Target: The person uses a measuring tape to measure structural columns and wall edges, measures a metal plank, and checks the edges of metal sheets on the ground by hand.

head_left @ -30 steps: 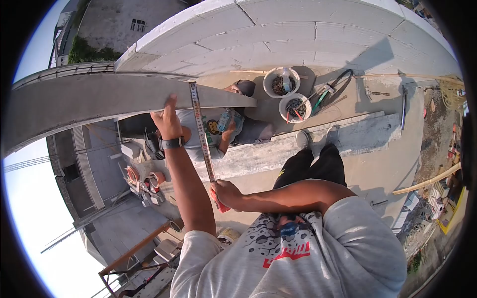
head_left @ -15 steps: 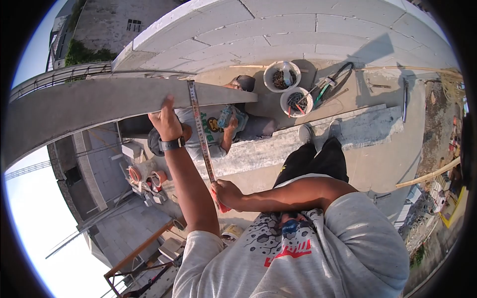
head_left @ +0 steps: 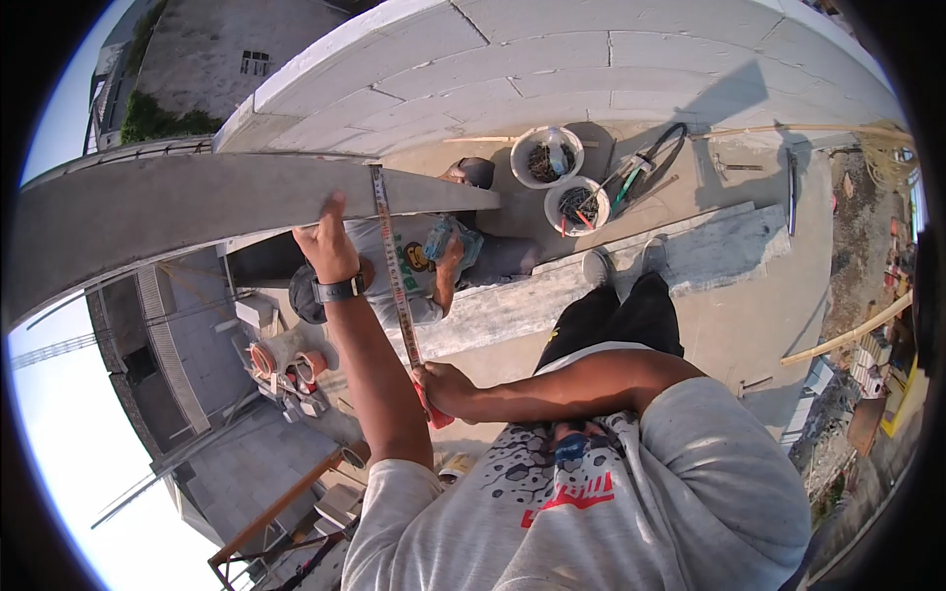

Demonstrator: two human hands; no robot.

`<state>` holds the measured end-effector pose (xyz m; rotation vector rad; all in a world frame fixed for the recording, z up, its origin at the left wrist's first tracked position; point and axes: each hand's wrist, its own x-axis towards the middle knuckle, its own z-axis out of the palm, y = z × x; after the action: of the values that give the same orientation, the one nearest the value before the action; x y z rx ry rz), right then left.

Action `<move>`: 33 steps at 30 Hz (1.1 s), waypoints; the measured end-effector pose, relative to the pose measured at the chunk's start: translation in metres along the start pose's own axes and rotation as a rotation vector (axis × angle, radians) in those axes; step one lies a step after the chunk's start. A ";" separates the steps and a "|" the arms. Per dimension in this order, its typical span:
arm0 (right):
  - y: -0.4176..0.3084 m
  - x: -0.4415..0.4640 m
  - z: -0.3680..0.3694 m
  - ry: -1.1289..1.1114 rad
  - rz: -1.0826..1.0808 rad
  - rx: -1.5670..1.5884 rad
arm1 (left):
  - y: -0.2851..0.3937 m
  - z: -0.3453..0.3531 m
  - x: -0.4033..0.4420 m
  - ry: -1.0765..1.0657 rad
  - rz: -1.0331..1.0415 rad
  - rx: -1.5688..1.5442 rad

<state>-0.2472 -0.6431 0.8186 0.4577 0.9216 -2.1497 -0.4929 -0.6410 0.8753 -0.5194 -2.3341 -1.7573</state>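
My left hand point(head_left: 329, 242), a dark watch on its wrist, grips the lower edge of a long grey beam point(head_left: 197, 192). One digit lies against the beam's face; the other fingers are partly hidden. My right hand point(head_left: 447, 391) is closed round a red tape measure point(head_left: 434, 414) in front of my shirt. The extended tape blade point(head_left: 394, 266) runs from it up to the beam's upper edge, right of my left hand.
Beyond the beam a co-worker point(head_left: 394, 236) in a cap holds a teal tool point(head_left: 439, 239). Two white buckets point(head_left: 575, 229) stand by a pale block wall point(head_left: 552, 49). A hammer point(head_left: 739, 167) and planks point(head_left: 670, 256) lie on the floor.
The view has shifted slightly, with the buckets now a little further left. Both hands keep their holds, and the tape blade still spans to the beam.
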 end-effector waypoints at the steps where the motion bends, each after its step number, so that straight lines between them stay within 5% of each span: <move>1: -0.002 -0.002 -0.004 0.020 0.001 -0.002 | 0.002 0.002 0.000 0.004 -0.002 0.040; 5: 0.003 0.005 -0.033 0.049 -0.137 0.236 | -0.008 0.005 0.004 0.030 -0.071 0.026; 6: 0.008 0.012 -0.047 0.072 -0.198 0.224 | -0.014 0.005 0.006 0.022 -0.008 0.060; 7: 0.011 0.015 -0.063 0.097 -0.260 0.212 | -0.051 -0.016 0.010 -0.066 0.265 0.311; 9: -0.006 -0.004 -0.096 0.204 -0.335 0.138 | -0.047 -0.016 0.010 -0.094 0.131 0.189; 10: -0.003 -0.001 -0.117 0.276 -0.341 0.143 | -0.054 -0.021 0.011 -0.142 0.526 0.661; 15: -0.002 -0.026 -0.222 0.532 -0.576 0.209 | -0.068 -0.014 0.013 -0.106 0.145 0.242; 21: 0.015 -0.087 -0.318 0.931 -0.472 0.196 | -0.049 0.002 0.011 -0.092 0.053 0.123; 24: 0.012 -0.120 -0.313 1.058 -0.646 0.223 | -0.045 0.001 0.012 -0.149 0.057 0.163; 29: 0.014 -0.154 -0.306 1.060 -0.444 0.326 | -0.055 0.003 0.009 -0.086 0.017 0.096; 33: 0.033 -0.144 -0.306 1.095 -0.517 0.339 | -0.043 0.010 0.010 -0.057 -0.003 0.148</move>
<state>-0.1169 -0.3631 0.6771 1.8512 1.3260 -2.4889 -0.5177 -0.6404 0.8377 -0.5487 -2.4801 -1.5741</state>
